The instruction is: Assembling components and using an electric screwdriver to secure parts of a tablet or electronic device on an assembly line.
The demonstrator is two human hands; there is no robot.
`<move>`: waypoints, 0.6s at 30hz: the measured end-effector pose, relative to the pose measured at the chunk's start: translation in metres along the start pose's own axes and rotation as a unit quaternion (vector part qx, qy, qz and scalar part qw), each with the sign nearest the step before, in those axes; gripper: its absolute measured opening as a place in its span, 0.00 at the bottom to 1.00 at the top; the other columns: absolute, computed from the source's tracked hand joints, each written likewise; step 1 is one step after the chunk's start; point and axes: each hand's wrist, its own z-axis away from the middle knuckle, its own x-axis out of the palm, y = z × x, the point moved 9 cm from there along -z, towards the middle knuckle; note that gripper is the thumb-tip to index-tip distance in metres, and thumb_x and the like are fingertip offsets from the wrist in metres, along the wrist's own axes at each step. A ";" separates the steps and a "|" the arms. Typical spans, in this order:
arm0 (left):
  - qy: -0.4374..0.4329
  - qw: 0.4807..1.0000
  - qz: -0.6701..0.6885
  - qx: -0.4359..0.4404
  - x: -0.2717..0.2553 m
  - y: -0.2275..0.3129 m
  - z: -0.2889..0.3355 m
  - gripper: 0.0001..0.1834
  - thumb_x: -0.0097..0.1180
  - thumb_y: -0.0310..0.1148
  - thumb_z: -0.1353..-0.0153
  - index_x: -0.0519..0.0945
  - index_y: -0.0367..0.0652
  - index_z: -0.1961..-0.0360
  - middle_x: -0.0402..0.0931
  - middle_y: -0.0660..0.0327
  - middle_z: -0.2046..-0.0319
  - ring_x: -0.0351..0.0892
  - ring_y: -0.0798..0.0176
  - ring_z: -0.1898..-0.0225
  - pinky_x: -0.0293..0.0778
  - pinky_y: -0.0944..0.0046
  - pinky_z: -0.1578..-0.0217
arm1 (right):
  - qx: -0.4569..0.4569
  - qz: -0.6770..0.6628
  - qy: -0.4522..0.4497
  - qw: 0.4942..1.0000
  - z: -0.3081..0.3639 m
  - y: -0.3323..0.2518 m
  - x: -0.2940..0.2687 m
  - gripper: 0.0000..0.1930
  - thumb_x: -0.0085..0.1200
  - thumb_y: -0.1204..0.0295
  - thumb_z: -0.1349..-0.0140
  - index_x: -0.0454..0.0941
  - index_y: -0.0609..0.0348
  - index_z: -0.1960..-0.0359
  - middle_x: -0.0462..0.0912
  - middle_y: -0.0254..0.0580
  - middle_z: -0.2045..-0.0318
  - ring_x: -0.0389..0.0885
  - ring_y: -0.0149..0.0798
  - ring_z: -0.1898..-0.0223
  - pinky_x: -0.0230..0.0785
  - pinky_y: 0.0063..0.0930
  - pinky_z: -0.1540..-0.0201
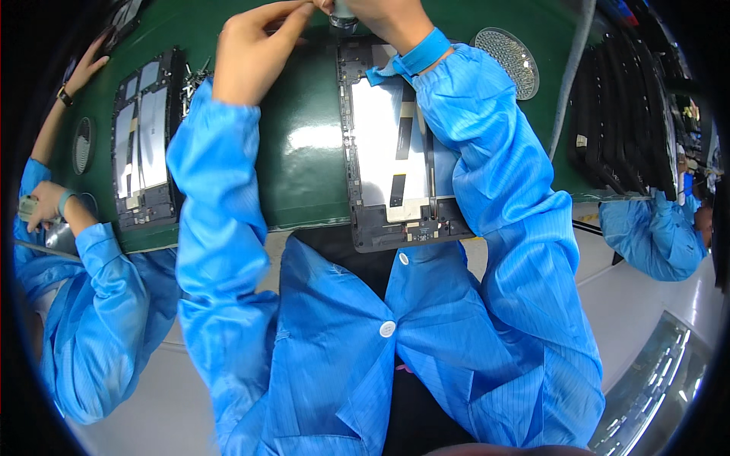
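At the top edge of the view, my left hand (256, 47) is closed in a pinch, its fingertips close to my right hand. What they pinch is too small or hidden to make out. My right hand (389, 17), with a blue strap on its wrist, is wrapped round a grey cylindrical tool (344, 17), only partly visible. Below the right hand lies an opened tablet-like device (378, 148) with silver panels, dark strips and a black frame. Its near end juts past the table edge. My right forearm covers part of its right side.
A round dish of small metal parts (508, 62) stands right of the device, beside a hanging grey cable (572, 72). Black panels (620, 114) stand in a row farther right. At left, a co-worker's arm (106, 266) is near another opened device (142, 140) and loose screws (195, 85).
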 end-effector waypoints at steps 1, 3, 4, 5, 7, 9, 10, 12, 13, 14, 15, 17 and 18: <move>0.074 0.993 -0.068 0.066 -0.008 0.037 0.019 0.12 0.64 0.32 0.32 0.87 0.34 0.54 0.87 0.55 0.63 0.85 0.66 0.62 0.79 0.66 0.58 | 0.021 -0.006 0.011 1.000 0.003 0.003 -0.002 0.10 0.60 0.68 0.31 0.81 0.62 0.65 0.77 0.32 0.83 0.74 0.25 0.85 0.63 0.22 0.83; 0.144 0.963 -0.150 0.172 -0.014 0.109 0.081 0.07 0.62 0.28 0.34 0.86 0.36 0.59 0.86 0.53 0.66 0.86 0.58 0.65 0.80 0.61 0.60 | 0.015 -0.012 0.001 1.000 0.003 -0.002 0.003 0.10 0.61 0.66 0.31 0.81 0.61 0.64 0.77 0.30 0.84 0.73 0.25 0.86 0.62 0.22 0.83; 0.095 0.962 -0.155 0.203 0.002 0.126 0.112 0.09 0.66 0.27 0.38 0.84 0.37 0.58 0.84 0.52 0.63 0.86 0.54 0.62 0.80 0.59 0.61 | 0.017 0.001 -0.006 1.000 0.002 0.001 -0.001 0.10 0.62 0.66 0.31 0.81 0.61 0.64 0.77 0.30 0.84 0.73 0.25 0.86 0.62 0.22 0.83; 0.018 0.961 -0.186 0.205 0.021 0.135 0.143 0.23 0.74 0.37 0.46 0.83 0.38 0.51 0.82 0.50 0.53 0.84 0.47 0.52 0.79 0.52 0.53 | 0.018 0.010 -0.015 1.000 0.001 0.004 0.000 0.10 0.62 0.66 0.31 0.80 0.60 0.64 0.77 0.30 0.84 0.73 0.25 0.86 0.62 0.22 0.83; -0.103 0.946 -0.287 0.111 0.059 0.138 0.196 0.50 0.81 0.59 0.61 0.80 0.42 0.38 0.70 0.44 0.34 0.70 0.35 0.34 0.67 0.41 0.35 | 0.033 0.006 -0.031 0.999 0.001 0.003 0.004 0.11 0.63 0.65 0.31 0.81 0.62 0.63 0.77 0.31 0.83 0.74 0.25 0.86 0.63 0.22 0.83; -0.119 0.932 -0.328 0.103 0.086 0.124 0.224 0.54 0.79 0.60 0.59 0.75 0.48 0.31 0.64 0.41 0.30 0.65 0.30 0.31 0.63 0.35 0.33 | 0.045 0.001 -0.057 0.997 0.002 0.002 0.010 0.12 0.64 0.65 0.32 0.81 0.63 0.61 0.78 0.32 0.82 0.75 0.25 0.85 0.64 0.23 0.83; -0.098 0.935 -0.322 0.109 0.092 0.115 0.231 0.53 0.79 0.58 0.58 0.75 0.47 0.31 0.64 0.40 0.30 0.66 0.29 0.32 0.65 0.35 0.34 | 0.040 -0.012 -0.034 0.999 0.002 0.000 0.004 0.13 0.64 0.65 0.32 0.81 0.63 0.59 0.79 0.33 0.81 0.77 0.26 0.83 0.67 0.23 0.82; -0.081 0.938 -0.319 0.111 0.095 0.115 0.229 0.49 0.79 0.52 0.54 0.75 0.44 0.32 0.64 0.37 0.31 0.70 0.29 0.35 0.70 0.38 0.37 | -0.006 -0.034 0.002 0.999 -0.004 -0.010 -0.013 0.14 0.66 0.66 0.34 0.82 0.64 0.55 0.82 0.35 0.76 0.81 0.28 0.79 0.73 0.24 0.78; -0.073 0.935 -0.330 0.108 0.093 0.116 0.224 0.49 0.79 0.52 0.54 0.75 0.44 0.32 0.64 0.37 0.31 0.70 0.29 0.35 0.70 0.38 0.37 | 0.007 -0.015 0.003 1.000 -0.006 -0.022 -0.021 0.14 0.66 0.67 0.35 0.83 0.64 0.54 0.84 0.36 0.75 0.82 0.28 0.78 0.75 0.23 0.76; -0.066 0.933 -0.334 0.116 0.093 0.118 0.214 0.47 0.78 0.51 0.53 0.75 0.43 0.33 0.64 0.37 0.31 0.70 0.29 0.36 0.70 0.39 0.37 | -0.009 0.009 0.019 1.000 -0.007 -0.042 -0.036 0.13 0.66 0.70 0.35 0.83 0.64 0.54 0.85 0.37 0.74 0.83 0.28 0.76 0.76 0.23 0.74; -0.066 0.931 -0.333 0.133 0.093 0.119 0.200 0.46 0.78 0.51 0.52 0.75 0.41 0.33 0.65 0.36 0.32 0.71 0.30 0.37 0.71 0.40 0.37 | -0.065 0.028 0.030 0.997 -0.008 -0.062 -0.059 0.11 0.64 0.72 0.34 0.84 0.66 0.55 0.86 0.37 0.72 0.84 0.28 0.75 0.77 0.23 0.72; -0.052 0.922 -0.348 0.161 0.090 0.111 0.156 0.41 0.76 0.48 0.47 0.77 0.37 0.36 0.68 0.34 0.36 0.75 0.31 0.41 0.73 0.45 0.39 | -0.103 0.057 0.101 0.988 0.003 -0.098 -0.104 0.09 0.60 0.77 0.34 0.84 0.69 0.56 0.87 0.38 0.70 0.83 0.27 0.77 0.75 0.22 0.74; -0.045 0.916 -0.361 0.168 0.085 0.099 0.130 0.40 0.75 0.48 0.46 0.77 0.36 0.37 0.69 0.33 0.36 0.75 0.30 0.40 0.73 0.46 0.39 | -0.109 0.058 0.084 0.989 0.007 -0.111 -0.114 0.08 0.59 0.77 0.34 0.84 0.68 0.57 0.87 0.40 0.68 0.85 0.30 0.75 0.79 0.25 0.73</move>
